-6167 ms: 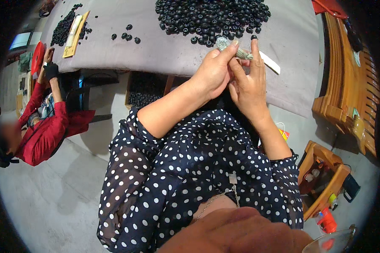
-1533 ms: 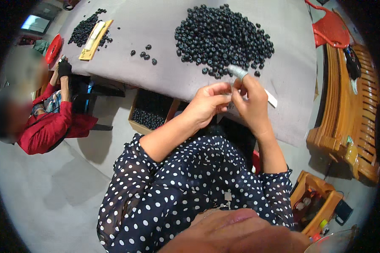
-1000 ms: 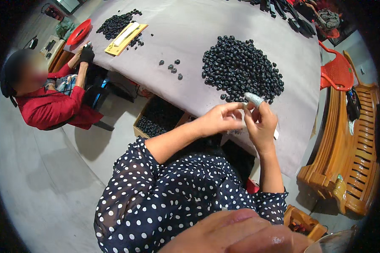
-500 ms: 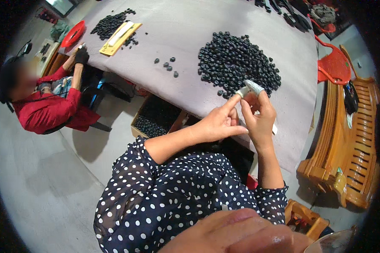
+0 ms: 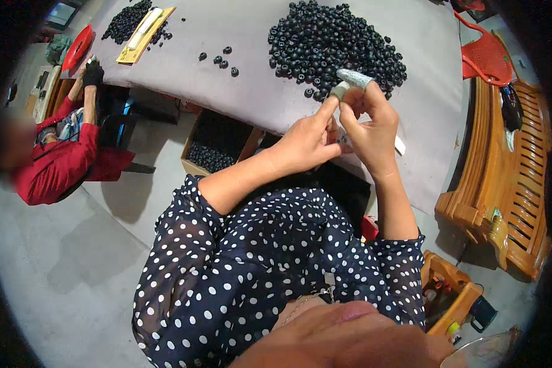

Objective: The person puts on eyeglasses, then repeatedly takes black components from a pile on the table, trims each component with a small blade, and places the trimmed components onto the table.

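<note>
Left hand and right hand pinch a small grey sleeve together above the tabletop's near edge, beside dark beads.

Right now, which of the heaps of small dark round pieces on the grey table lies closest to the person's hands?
The big heap just beyond the raised hands: right hand, left hand. The smaller heap lies far off at the table's left corner, beside a yellow tray.

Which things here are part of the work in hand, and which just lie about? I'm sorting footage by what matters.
In the job:
left hand
right hand
grey finger cover on the right hand
pile of dark round pieces
grey table

Lying about:
cardboard box under the table
red basket
wooden bench
</note>
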### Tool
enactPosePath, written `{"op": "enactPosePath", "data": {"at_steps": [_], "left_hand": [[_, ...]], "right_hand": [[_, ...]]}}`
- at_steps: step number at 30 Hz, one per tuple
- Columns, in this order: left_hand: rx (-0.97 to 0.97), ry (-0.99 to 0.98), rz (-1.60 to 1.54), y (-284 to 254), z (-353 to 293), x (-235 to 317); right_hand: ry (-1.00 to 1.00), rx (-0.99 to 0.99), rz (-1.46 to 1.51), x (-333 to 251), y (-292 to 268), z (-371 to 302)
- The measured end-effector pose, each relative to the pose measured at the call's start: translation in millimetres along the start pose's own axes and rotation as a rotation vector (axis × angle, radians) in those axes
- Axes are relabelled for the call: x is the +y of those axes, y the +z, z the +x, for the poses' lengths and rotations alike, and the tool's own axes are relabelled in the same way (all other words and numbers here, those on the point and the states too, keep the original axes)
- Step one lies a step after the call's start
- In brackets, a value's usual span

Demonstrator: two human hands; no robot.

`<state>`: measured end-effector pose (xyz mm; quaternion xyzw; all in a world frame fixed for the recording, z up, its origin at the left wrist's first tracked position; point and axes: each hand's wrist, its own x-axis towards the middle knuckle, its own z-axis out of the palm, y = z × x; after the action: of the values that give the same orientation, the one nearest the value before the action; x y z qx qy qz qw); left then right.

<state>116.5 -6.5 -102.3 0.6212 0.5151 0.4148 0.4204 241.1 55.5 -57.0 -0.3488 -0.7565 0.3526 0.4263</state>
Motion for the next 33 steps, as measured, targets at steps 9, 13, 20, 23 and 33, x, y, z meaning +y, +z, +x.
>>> {"op": "enactPosePath", "data": {"at_steps": [9, 13, 20, 23, 33], "left_hand": [[0.084, 0.02, 0.2, -1.8, -4.6, -21.7], [-0.176, -0.273, -1.228, -2.8, -6.9, -4.5], [-0.253, -0.297, -1.625, 1.4, -12.0, -6.5], [-0.28, -0.32, -1.653, 6.1, -13.4, -0.5], [-0.208, -0.339, -1.459, 12.0, -28.0, -3.3]], "right_hand": [[-0.174, -0.171, -0.177, 8.2, 4.2, -12.2], [-0.022, -0.078, -0.03, 7.9, -4.9, -15.0], [0.332, 0.02, 0.618, 29.7, -11.2, -25.0], [0.381, -0.007, 0.719, 31.7, -3.0, -32.5], [0.475, -0.105, 0.785, 37.3, -2.6, -46.3]]}}
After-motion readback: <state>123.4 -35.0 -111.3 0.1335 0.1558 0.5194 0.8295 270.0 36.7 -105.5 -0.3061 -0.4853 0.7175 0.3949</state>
